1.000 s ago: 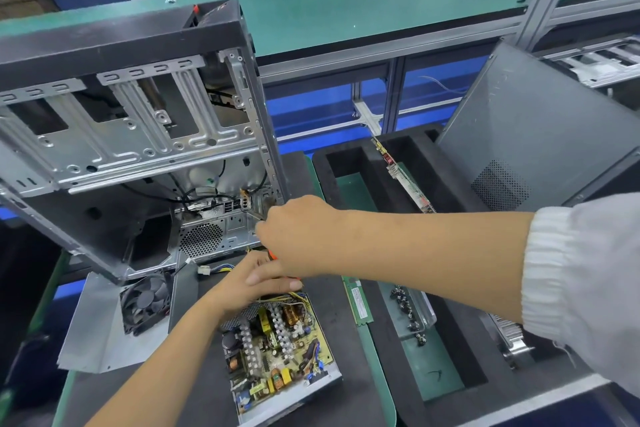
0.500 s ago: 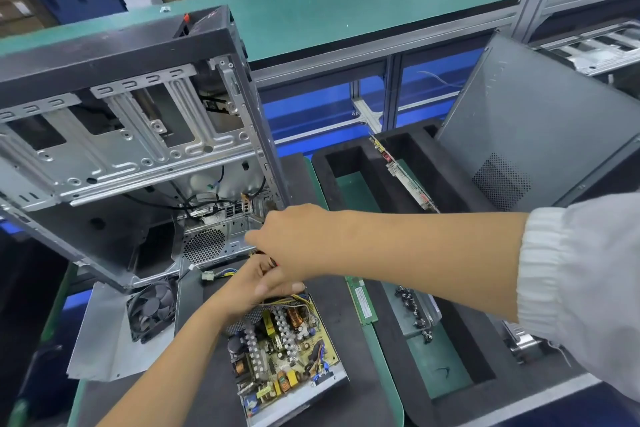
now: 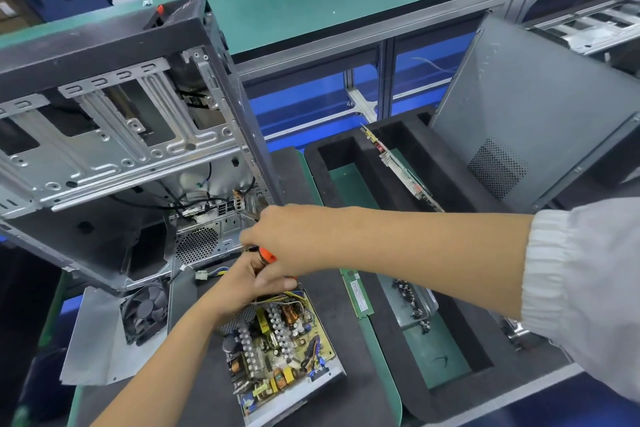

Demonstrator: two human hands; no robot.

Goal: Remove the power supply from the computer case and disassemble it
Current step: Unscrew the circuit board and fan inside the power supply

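The opened power supply (image 3: 280,354) lies on the dark mat, its yellow circuit board with coils and capacitors facing up. The stripped computer case (image 3: 114,135) stands tilted behind it. My left hand (image 3: 249,284) rests at the far end of the power supply, fingers curled there; what they hold is hidden. My right hand (image 3: 291,239) reaches across from the right and grips an orange-handled tool (image 3: 267,256) just above my left hand. The tool's tip is hidden.
The power supply's lid with its black fan (image 3: 143,310) lies at the left. A green memory stick (image 3: 358,295) lies right of the mat. Black foam trays (image 3: 349,149) hold a circuit card (image 3: 398,166) and screws (image 3: 412,305). A grey side panel (image 3: 526,121) leans at the right.
My right hand has shifted slightly toward me and the orange tool handle now shows between the hands. The left hand stays at the power supply's far end.
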